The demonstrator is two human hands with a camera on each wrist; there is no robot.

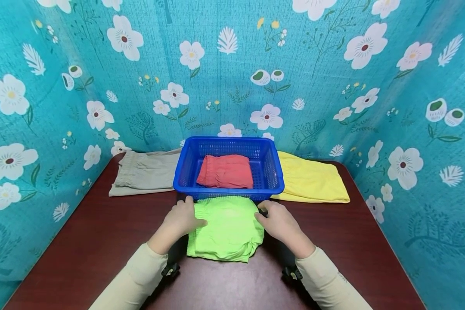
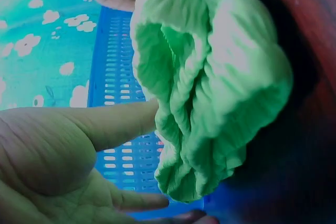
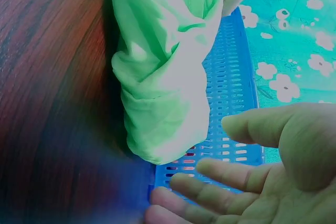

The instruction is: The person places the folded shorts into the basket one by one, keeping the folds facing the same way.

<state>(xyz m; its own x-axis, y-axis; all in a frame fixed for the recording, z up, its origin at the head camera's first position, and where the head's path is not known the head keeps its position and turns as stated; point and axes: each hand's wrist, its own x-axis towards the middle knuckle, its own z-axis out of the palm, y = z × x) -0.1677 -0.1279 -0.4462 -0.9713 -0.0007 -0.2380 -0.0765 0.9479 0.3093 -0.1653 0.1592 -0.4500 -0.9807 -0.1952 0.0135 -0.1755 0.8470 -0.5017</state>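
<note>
Folded bright green shorts (image 1: 226, 228) with a gathered waistband lie on the table in front of the blue basket. My left hand (image 1: 184, 217) is at their left edge, its thumb reaching over the cloth in the head view. In the left wrist view that thumb (image 2: 123, 124) meets the edge of the green fabric and the fingers are stretched out below. On the other side, my right hand (image 1: 277, 219) is beside the right edge. The right wrist view has its fingers (image 3: 210, 192) spread and apart from the cloth. Folded red shorts (image 1: 226, 171) lie inside the basket.
The blue perforated basket (image 1: 228, 190) stands at the back of the dark red-brown table (image 1: 100, 241). A folded grey garment (image 1: 145, 170) lies to its left and a folded yellow one (image 1: 314, 178) to its right. A flowered teal curtain (image 1: 224, 86) surrounds the table's back and sides.
</note>
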